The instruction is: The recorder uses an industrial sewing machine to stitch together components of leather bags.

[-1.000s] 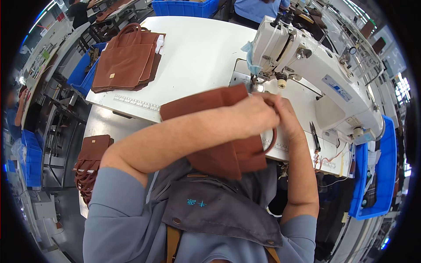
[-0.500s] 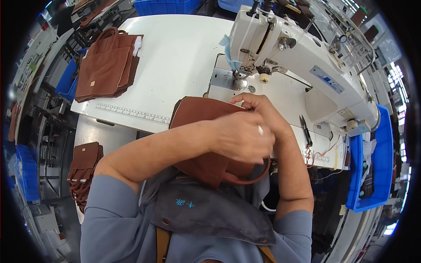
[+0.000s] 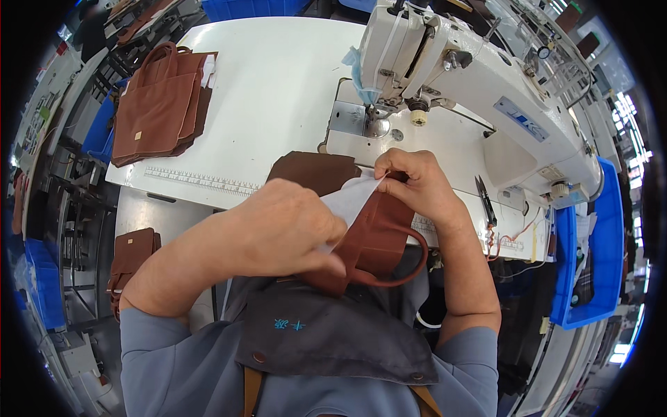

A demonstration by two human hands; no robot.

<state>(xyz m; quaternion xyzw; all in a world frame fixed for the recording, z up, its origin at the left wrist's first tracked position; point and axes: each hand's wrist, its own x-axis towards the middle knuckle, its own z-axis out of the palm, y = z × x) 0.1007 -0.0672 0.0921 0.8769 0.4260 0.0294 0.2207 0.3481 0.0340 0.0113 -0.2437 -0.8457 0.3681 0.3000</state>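
Both my hands work on a brown bag [image 3: 372, 236] with a looped handle, held over the near edge of the white table [image 3: 278, 90]. My left hand [image 3: 288, 226] pinches a white fabric strip [image 3: 347, 201] against the bag. My right hand [image 3: 417, 184] grips the strip's other end and the bag's top edge. A darker brown part of the bag [image 3: 313, 170] lies flat on the table behind my hands.
A white sewing machine [image 3: 458, 76] stands just beyond my hands. A stack of brown bags [image 3: 160, 104] lies at the table's far left, more brown bags [image 3: 132, 257] hang below left. Black snips [image 3: 485, 198] lie at right. Blue bins [image 3: 597, 257] stand at right.
The bag has come down toward my lap and away from the machine's needle. A white strip now shows stretched between my two hands.
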